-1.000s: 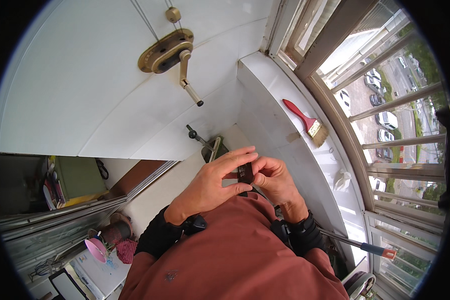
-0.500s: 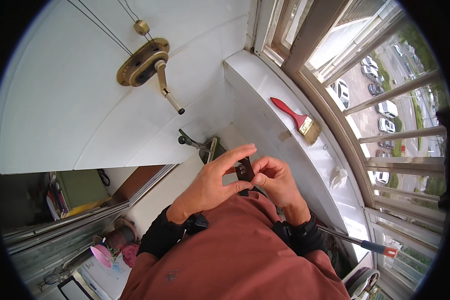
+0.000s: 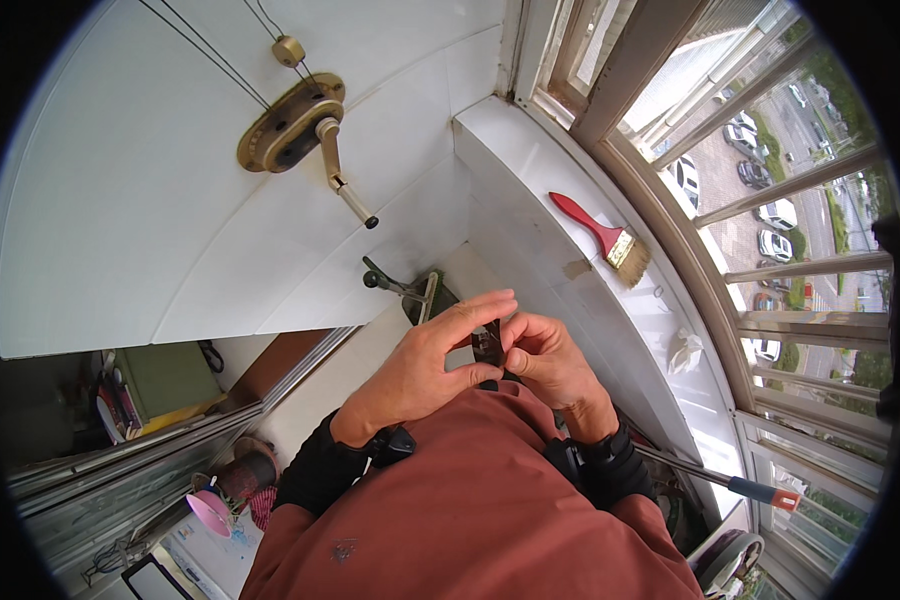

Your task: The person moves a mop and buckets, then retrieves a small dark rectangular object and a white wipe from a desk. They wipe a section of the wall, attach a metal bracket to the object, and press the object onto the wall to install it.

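A small, flat, dark brown-black piece (image 3: 487, 344) with faint light marks stands between my two hands in front of my chest; I cannot make out its kind. My left hand (image 3: 425, 365) curves around it, fingers over the top and thumb below. On the other side, my right hand (image 3: 552, 366) pinches its edge between thumb and bent forefinger. Dark cuffs cover both wrists. Part of the piece is hidden behind my fingers.
On the white windowsill lie a red-handled paintbrush (image 3: 605, 239) and a crumpled white tissue (image 3: 684, 353). A brass crank winder (image 3: 310, 130) is fixed to the white panel at upper left. A pole with a grey-orange grip (image 3: 763, 493) leans at right. A pink bowl (image 3: 209, 512) sits lower left.
The dark piece has tilted slightly between my hands and shows less of its face. Both hands keep nearly the same place and grip, while the surroundings shift a little in view.
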The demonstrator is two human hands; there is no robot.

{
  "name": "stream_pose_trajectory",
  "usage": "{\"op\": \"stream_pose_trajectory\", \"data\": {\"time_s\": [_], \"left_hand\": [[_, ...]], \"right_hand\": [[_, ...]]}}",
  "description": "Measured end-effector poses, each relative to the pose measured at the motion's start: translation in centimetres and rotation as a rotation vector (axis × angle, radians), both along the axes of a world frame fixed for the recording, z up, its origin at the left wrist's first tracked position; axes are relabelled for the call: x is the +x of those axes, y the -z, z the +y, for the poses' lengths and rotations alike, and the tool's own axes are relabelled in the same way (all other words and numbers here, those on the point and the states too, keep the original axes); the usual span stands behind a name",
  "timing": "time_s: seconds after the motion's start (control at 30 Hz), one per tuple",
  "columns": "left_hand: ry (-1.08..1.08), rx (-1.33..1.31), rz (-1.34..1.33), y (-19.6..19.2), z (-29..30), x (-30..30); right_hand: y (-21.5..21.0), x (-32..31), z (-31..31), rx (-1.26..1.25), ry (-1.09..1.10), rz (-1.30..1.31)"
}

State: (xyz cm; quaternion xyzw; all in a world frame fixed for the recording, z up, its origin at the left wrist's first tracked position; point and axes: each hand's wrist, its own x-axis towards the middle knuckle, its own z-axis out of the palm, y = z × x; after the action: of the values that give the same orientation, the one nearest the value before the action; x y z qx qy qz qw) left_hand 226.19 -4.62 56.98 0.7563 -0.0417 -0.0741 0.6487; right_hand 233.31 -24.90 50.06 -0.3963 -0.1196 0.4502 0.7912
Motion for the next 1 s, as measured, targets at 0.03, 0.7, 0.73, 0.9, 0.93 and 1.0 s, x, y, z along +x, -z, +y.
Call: {"op": "stream_pose_trajectory", "data": {"time_s": [0.03, 0.7, 0.73, 0.9, 0.93, 1.0], "left_hand": [[0.004, 0.008, 0.000, 0.0, 0.1, 0.0], [-0.094, -0.306, 0.191, 1.4, 0.9, -0.1], [-0.105, -0.332, 0.143, 1.7, 0.7, -0.1], [-0.112, -0.412, 0.022, 2.5, 0.0, -0.1], [-0.102, -0.426, 0.032, 2.6, -0.1, -0.1], [-0.081, -0.452, 0.048, 2.7, 0.0, -0.1]], "right_hand": [[0.1, 0.0, 0.1, 0.001, -0.005, 0.005], [-2.5, -0.7, 0.7, -0.346, 0.232, -0.324], [-2.4, -0.8, 0.7, -0.338, 0.264, -0.289], [-2.1, -0.7, 0.5, -0.306, 0.338, -0.230], [-2.1, -0.7, 0.5, -0.323, 0.365, -0.192], [-2.0, -0.7, 0.4, -0.348, 0.419, -0.117]]}}
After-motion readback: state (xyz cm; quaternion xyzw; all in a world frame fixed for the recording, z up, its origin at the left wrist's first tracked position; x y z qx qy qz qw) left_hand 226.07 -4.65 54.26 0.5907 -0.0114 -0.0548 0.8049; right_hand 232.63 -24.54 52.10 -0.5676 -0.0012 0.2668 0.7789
